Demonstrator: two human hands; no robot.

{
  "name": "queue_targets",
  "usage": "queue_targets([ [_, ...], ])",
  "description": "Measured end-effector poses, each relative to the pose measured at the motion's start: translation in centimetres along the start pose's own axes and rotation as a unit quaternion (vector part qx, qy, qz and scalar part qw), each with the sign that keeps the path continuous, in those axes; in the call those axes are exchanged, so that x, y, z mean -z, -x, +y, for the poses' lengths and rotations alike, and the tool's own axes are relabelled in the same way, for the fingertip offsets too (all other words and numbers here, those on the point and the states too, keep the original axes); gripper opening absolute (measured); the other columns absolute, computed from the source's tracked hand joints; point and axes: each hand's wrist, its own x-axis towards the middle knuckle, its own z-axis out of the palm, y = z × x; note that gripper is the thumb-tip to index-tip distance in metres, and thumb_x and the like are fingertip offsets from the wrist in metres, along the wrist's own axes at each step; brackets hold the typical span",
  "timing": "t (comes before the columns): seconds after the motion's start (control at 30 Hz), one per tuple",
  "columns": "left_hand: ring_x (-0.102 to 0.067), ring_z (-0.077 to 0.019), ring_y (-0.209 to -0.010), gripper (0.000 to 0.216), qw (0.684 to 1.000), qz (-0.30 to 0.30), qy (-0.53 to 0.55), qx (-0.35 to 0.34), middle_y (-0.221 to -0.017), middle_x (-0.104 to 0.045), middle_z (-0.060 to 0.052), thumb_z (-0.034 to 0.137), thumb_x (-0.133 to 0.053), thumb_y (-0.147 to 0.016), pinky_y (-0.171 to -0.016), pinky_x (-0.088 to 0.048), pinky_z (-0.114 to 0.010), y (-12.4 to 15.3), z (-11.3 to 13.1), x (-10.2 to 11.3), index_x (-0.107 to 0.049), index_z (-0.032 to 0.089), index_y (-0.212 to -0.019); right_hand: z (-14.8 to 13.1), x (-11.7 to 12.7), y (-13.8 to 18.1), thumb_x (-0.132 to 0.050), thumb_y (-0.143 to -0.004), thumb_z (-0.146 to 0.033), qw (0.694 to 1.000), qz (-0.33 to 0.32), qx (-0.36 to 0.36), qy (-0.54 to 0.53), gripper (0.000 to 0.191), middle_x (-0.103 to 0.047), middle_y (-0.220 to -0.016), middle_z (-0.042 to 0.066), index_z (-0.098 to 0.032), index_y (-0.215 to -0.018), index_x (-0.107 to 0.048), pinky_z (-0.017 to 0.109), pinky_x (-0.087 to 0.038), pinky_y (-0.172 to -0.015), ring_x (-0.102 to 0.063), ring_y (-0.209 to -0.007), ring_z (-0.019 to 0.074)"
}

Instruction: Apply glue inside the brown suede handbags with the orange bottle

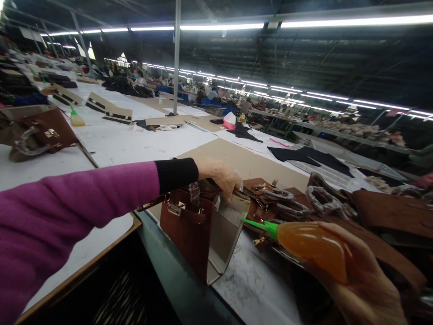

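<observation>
My left hand (219,176), at the end of a magenta sleeve with a black cuff, grips the top edge of an upright brown handbag (191,230) with a pale grey lining and gold clasps. My right hand (363,284) is wrapped round an orange squeeze bottle (313,246) whose green nozzle points left toward the bag's open side. The bag stands on the worktable (257,284) near its front edge.
Several more brown handbags with wrapped handles (321,201) lie piled to the right. Another brown bag (40,133) and an orange bottle (76,118) sit far left. Cardboard sheets (243,160), black fabric pieces (304,155) and a steel pole (176,56) lie beyond. Other workers stand far back.
</observation>
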Motion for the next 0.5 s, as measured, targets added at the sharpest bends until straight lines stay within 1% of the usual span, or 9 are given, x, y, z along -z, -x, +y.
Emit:
queue_targets([
  [0.1,-0.049,-0.0126,-0.066,0.013,1.000,0.011,0.011,-0.007,-0.079,-0.063,0.000,0.020,-0.068,-0.070,-0.060,-0.035,-0.025,0.1,0.1,0.0,-0.068,0.016,-0.083,1.0,0.4,0.3,-0.084,-0.056,-0.051,1.000,-0.008,-0.008,0.009,0.058,-0.059,-0.116,0.004,-0.032,-0.106,-0.061,0.044,-0.033,-0.103,-0.054,-0.106,0.0356],
  [0.13,-0.049,-0.0126,-0.067,0.012,1.000,0.012,0.012,-0.010,-0.079,-0.063,0.000,0.020,-0.068,-0.070,-0.061,-0.035,-0.025,0.0,0.1,0.0,-0.068,0.016,-0.082,1.4,0.5,0.4,-0.084,-0.056,-0.050,1.000,-0.012,-0.006,0.014,0.058,-0.059,-0.115,0.003,-0.033,-0.107,-0.061,0.041,-0.036,-0.102,-0.055,-0.103,0.0338],
  [0.2,-0.049,-0.0126,-0.067,0.012,1.000,0.013,0.012,-0.013,-0.080,-0.063,0.001,0.020,-0.068,-0.070,-0.062,-0.036,-0.025,-0.1,-0.1,-0.1,-0.068,0.017,-0.082,2.3,0.8,0.6,-0.084,-0.057,-0.048,0.999,-0.027,0.000,0.022,0.060,-0.060,-0.114,0.001,-0.033,-0.110,-0.061,0.030,-0.040,-0.097,-0.057,-0.101,0.0288],
  [0.27,-0.049,-0.0127,-0.068,0.014,1.000,0.011,0.007,-0.013,-0.081,-0.064,0.000,0.021,-0.068,-0.070,-0.063,-0.036,-0.025,-0.3,-0.2,-0.2,-0.068,0.017,-0.083,3.0,1.0,0.8,-0.083,-0.060,-0.047,0.999,-0.038,0.009,0.029,0.059,-0.060,-0.115,-0.002,-0.033,-0.112,-0.060,0.020,-0.041,-0.093,-0.057,-0.101,0.0241],
  [0.3,-0.050,-0.0128,-0.069,0.015,1.000,0.010,0.003,-0.013,-0.082,-0.064,0.000,0.022,-0.068,-0.070,-0.064,-0.037,-0.025,-0.3,-0.2,-0.2,-0.068,0.017,-0.084,3.3,1.1,0.9,-0.083,-0.062,-0.046,0.999,-0.040,0.014,0.030,0.057,-0.059,-0.116,-0.003,-0.033,-0.112,-0.059,0.018,-0.040,-0.092,-0.056,-0.102,0.0225],
  [0.4,-0.051,-0.0131,-0.071,0.018,1.000,0.003,-0.012,-0.008,-0.086,-0.065,0.000,0.023,-0.067,-0.071,-0.065,-0.038,-0.024,-0.4,-0.3,-0.2,-0.068,0.017,-0.088,4.1,1.5,1.3,-0.080,-0.068,-0.044,0.997,-0.057,0.038,0.042,0.051,-0.060,-0.115,-0.003,-0.032,-0.113,-0.059,0.015,-0.040,-0.090,-0.058,-0.101,0.0206],
  [0.5,-0.051,-0.0132,-0.071,0.022,1.000,-0.003,-0.005,-0.011,-0.088,-0.066,-0.001,0.023,-0.066,-0.072,-0.065,-0.037,-0.024,-0.4,-0.2,-0.2,-0.068,0.017,-0.092,4.9,1.9,1.7,-0.078,-0.072,-0.040,0.992,-0.085,0.064,0.069,0.051,-0.061,-0.115,0.000,-0.030,-0.118,-0.058,0.015,-0.043,-0.086,-0.061,-0.097,0.0214],
])
